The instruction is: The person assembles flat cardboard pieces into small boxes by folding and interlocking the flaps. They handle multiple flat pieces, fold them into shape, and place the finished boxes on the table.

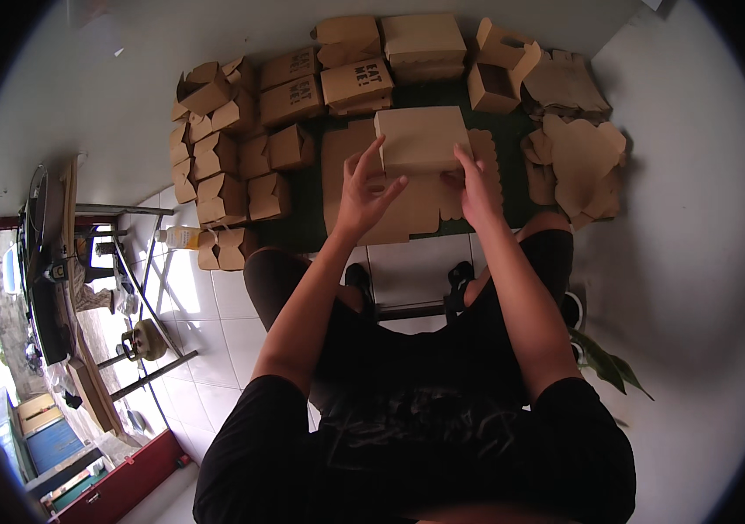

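Note:
A closed brown cardboard box (425, 138) is in front of me, over flat cardboard blanks (363, 214) with scalloped edges. My right hand (477, 192) grips its near right corner, thumb on top and fingers curled at the near side. At the box's left side is my left hand (362, 192), its thumb and fingers spread apart. The index fingertip comes close to the box's left edge; whether it touches I cannot tell. The box's underside is hidden.
Small folded boxes (219, 157) are stacked at the left, with a bottle (182, 237) near them. Larger boxes (425, 39) line the back, beside an opened box (496, 83). More flat blanks (578, 162) are piled at the right. A green mat (298, 231) lies underneath.

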A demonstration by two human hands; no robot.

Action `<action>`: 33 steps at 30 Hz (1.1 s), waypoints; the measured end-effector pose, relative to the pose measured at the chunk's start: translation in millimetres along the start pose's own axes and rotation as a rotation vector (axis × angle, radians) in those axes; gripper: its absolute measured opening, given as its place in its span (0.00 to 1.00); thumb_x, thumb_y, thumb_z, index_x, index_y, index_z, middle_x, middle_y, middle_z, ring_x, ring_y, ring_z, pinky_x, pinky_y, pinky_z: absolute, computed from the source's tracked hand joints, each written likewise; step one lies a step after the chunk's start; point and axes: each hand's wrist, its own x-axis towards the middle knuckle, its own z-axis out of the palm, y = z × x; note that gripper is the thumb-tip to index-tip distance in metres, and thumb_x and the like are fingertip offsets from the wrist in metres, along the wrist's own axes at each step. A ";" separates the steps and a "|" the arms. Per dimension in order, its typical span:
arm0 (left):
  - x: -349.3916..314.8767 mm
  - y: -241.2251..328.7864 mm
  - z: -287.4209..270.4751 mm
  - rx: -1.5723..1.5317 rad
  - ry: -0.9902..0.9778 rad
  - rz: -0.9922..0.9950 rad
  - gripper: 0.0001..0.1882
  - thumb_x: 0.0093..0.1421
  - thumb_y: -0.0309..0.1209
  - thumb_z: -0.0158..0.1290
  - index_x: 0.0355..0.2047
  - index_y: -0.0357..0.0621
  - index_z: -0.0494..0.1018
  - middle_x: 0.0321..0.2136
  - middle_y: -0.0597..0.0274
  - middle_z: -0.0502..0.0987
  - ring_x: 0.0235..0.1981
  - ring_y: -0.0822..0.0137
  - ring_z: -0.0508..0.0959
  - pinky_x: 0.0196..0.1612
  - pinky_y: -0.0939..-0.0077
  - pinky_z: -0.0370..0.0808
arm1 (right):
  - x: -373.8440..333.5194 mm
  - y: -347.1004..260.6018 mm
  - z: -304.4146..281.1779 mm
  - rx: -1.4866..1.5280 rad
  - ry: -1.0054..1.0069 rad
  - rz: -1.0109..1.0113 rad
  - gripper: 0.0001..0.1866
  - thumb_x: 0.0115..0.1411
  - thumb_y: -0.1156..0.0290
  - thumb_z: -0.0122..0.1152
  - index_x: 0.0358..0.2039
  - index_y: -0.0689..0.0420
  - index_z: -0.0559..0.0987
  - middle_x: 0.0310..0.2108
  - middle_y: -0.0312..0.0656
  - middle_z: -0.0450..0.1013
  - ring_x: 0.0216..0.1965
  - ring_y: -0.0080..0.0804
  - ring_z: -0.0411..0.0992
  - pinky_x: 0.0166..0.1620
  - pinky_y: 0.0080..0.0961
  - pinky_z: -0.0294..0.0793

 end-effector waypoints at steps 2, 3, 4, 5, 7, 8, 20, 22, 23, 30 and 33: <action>24.8 -0.2 12.0 0.010 -0.004 0.028 0.46 0.70 0.36 0.73 0.83 0.63 0.63 0.69 0.43 0.68 0.62 0.52 0.85 0.61 0.58 0.91 | 27.3 -6.2 -3.2 -0.021 0.005 -0.040 0.35 0.76 0.51 0.71 0.75 0.54 0.72 0.68 0.40 0.73 0.67 0.36 0.72 0.64 0.41 0.80; 37.2 -0.3 18.6 0.011 -0.012 0.019 0.44 0.70 0.34 0.72 0.83 0.61 0.64 0.69 0.42 0.68 0.64 0.52 0.84 0.62 0.58 0.91 | 40.8 -10.4 -4.7 -0.052 0.005 -0.079 0.35 0.76 0.51 0.71 0.75 0.54 0.72 0.68 0.40 0.72 0.67 0.36 0.72 0.65 0.42 0.79; 48.7 -0.5 25.6 -0.007 -0.005 0.020 0.43 0.71 0.33 0.71 0.82 0.60 0.66 0.69 0.43 0.70 0.64 0.52 0.84 0.62 0.59 0.91 | 55.9 -17.4 -5.7 -0.084 0.004 -0.120 0.35 0.76 0.51 0.71 0.75 0.54 0.72 0.69 0.40 0.72 0.68 0.37 0.72 0.66 0.43 0.78; 59.6 -1.2 33.0 -0.027 -0.005 -0.001 0.42 0.71 0.31 0.71 0.81 0.59 0.67 0.68 0.44 0.71 0.64 0.53 0.84 0.63 0.59 0.91 | 69.3 -21.4 -3.1 -0.080 0.095 -0.061 0.34 0.77 0.52 0.70 0.75 0.52 0.71 0.69 0.41 0.72 0.68 0.38 0.72 0.68 0.46 0.75; 77.0 -5.9 45.6 -0.046 0.004 -0.010 0.40 0.71 0.29 0.70 0.80 0.58 0.69 0.68 0.45 0.72 0.65 0.54 0.83 0.63 0.60 0.91 | 82.6 -26.1 -5.5 -0.018 0.069 -0.055 0.35 0.76 0.52 0.71 0.76 0.51 0.71 0.70 0.41 0.72 0.69 0.38 0.71 0.68 0.48 0.75; 83.4 -10.1 52.1 -0.045 0.014 0.000 0.39 0.71 0.28 0.70 0.80 0.58 0.69 0.68 0.46 0.72 0.65 0.53 0.83 0.63 0.61 0.90 | 88.1 -28.3 -6.0 0.022 0.079 -0.031 0.35 0.76 0.52 0.71 0.76 0.51 0.71 0.70 0.41 0.72 0.69 0.38 0.71 0.69 0.49 0.74; 114.7 -49.4 81.1 0.007 0.210 0.154 0.38 0.67 0.23 0.70 0.76 0.57 0.74 0.62 0.47 0.78 0.60 0.50 0.84 0.62 0.60 0.89 | 122.8 -27.0 0.4 -0.227 0.152 -0.031 0.39 0.75 0.51 0.74 0.78 0.55 0.72 0.73 0.44 0.71 0.73 0.40 0.71 0.71 0.45 0.76; 118.8 -46.4 81.8 0.056 0.215 0.142 0.38 0.66 0.22 0.70 0.75 0.58 0.75 0.61 0.49 0.79 0.58 0.50 0.85 0.60 0.60 0.90 | 130.4 -27.2 0.5 -0.296 0.197 -0.038 0.39 0.74 0.52 0.75 0.77 0.56 0.73 0.72 0.45 0.73 0.70 0.39 0.73 0.69 0.43 0.78; 119.9 -45.6 81.6 0.102 0.213 0.130 0.38 0.65 0.21 0.70 0.75 0.58 0.75 0.60 0.49 0.79 0.57 0.50 0.86 0.59 0.59 0.90 | 134.1 -25.8 -0.4 -0.333 0.230 -0.031 0.38 0.74 0.52 0.75 0.77 0.57 0.73 0.71 0.45 0.74 0.69 0.38 0.75 0.68 0.41 0.79; 138.3 -43.9 80.6 0.089 0.180 0.084 0.38 0.64 0.20 0.71 0.72 0.60 0.75 0.61 0.47 0.82 0.54 0.53 0.89 0.53 0.60 0.89 | 159.5 -9.2 -10.4 -0.255 0.196 -0.147 0.33 0.74 0.56 0.77 0.70 0.60 0.77 0.61 0.42 0.77 0.59 0.31 0.78 0.60 0.32 0.82; 143.5 -43.5 80.4 0.010 0.159 -0.002 0.40 0.65 0.21 0.71 0.74 0.58 0.72 0.60 0.46 0.82 0.51 0.54 0.90 0.52 0.62 0.90 | 165.1 -8.7 -8.3 -0.242 0.226 -0.133 0.33 0.74 0.57 0.77 0.69 0.62 0.75 0.60 0.44 0.76 0.59 0.31 0.77 0.60 0.32 0.82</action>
